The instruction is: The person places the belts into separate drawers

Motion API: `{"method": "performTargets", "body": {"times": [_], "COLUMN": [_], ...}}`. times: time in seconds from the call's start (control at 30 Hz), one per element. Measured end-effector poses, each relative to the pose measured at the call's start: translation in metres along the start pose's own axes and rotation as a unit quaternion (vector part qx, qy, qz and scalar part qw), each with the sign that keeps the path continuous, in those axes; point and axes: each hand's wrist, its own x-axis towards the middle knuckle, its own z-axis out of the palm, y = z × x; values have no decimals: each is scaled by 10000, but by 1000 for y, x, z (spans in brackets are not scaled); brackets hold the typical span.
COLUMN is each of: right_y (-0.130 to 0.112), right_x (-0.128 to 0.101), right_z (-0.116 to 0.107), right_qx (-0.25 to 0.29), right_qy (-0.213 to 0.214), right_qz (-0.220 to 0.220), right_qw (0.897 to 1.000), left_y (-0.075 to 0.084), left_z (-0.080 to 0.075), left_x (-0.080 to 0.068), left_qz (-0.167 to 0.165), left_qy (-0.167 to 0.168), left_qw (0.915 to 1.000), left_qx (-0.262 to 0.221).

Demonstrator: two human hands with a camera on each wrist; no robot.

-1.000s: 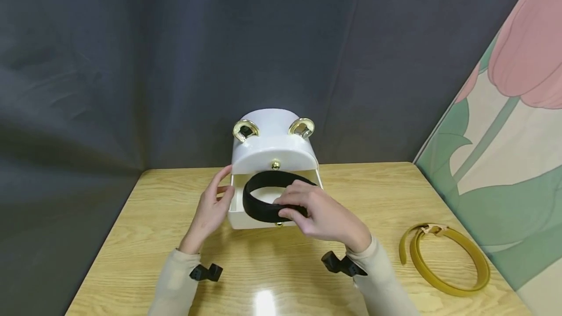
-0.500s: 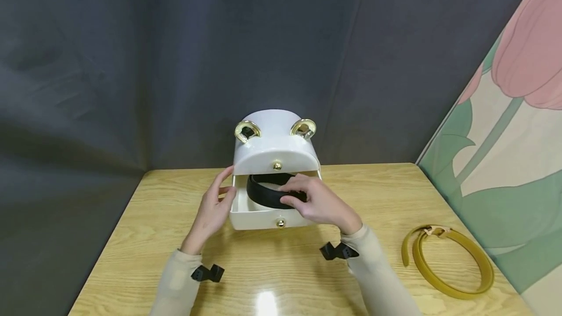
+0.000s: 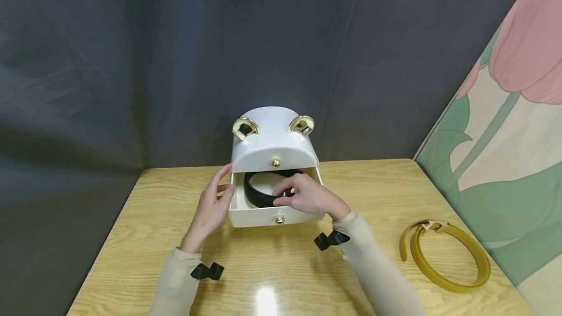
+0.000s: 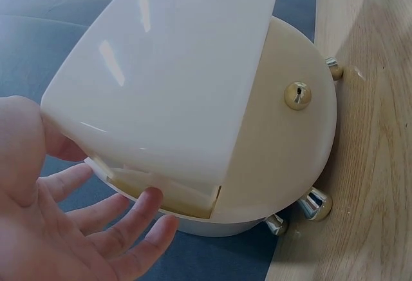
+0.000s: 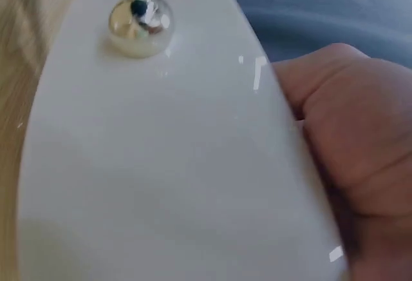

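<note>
Here, a person sits at a wooden table [image 3: 145, 218] with a small white jewellery box [image 3: 273, 141], domed on top with two gold ring handles, standing at the far edge against a dark grey curtain [image 3: 131, 62]. Its lower drawer [image 3: 263, 217] is pulled out toward the person.

The right hand [image 3: 309, 198] reaches into the open drawer, its fingers curled around a black headband [image 3: 256, 195], which lies curved inside the drawer, mostly below the rim. The grip looks suited to fitting the hoop within the drawer's narrow walls. The left hand [image 3: 210, 208] rests flat against the drawer's left side, fingers relaxed and nearly straight, apparently steadying the box so it does not slide.

A second headband, mustard yellow [image 3: 443, 260], lies well apart on the table to the right, near a wall panel painted with a pink tulip [image 3: 522, 52].

The left wrist view adds what the head view cannot: the box seen from its side, with the left hand's fingertips [image 4: 151, 203] touching the drawer's lower edge and small gold ball feet [image 4: 315, 203] beneath the box. The right wrist view shows only the glossy drawer front, its gold knob [image 5: 138, 22], and part of the right hand behind it; the black headband is hidden there.
</note>
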Motion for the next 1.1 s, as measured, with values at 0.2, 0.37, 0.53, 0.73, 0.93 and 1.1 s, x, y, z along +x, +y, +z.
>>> {"method": "performTargets", "body": {"times": [0.2,0.37,0.53,0.73,0.93,1.1], "right_y": [8,12,18,19,17,13], "right_x": [11,18,23,28,25,17], "right_z": [-3,-4,-1,1,0,-4], "right_qx": [50,150,74,33,315,639], "right_qy": [-620,-903,-1062,-896,-470,357], "right_qz": [-359,-309,-124,2,199,285], "right_qw": [9974,9953,9942,9960,9982,9969], "left_y": [-2,-1,-1,-1,-2,-2], "left_z": [1,0,-1,-4,-3,0], "left_x": [-2,-4,-6,-6,-4,0], "left_qz": [-59,-84,-167,-136,-102,-68], "left_qy": [-22,70,74,102,111,74], "left_qw": [10000,9999,9998,9998,9999,9999], "left_qx": [22,107,105,66,66,88]}}
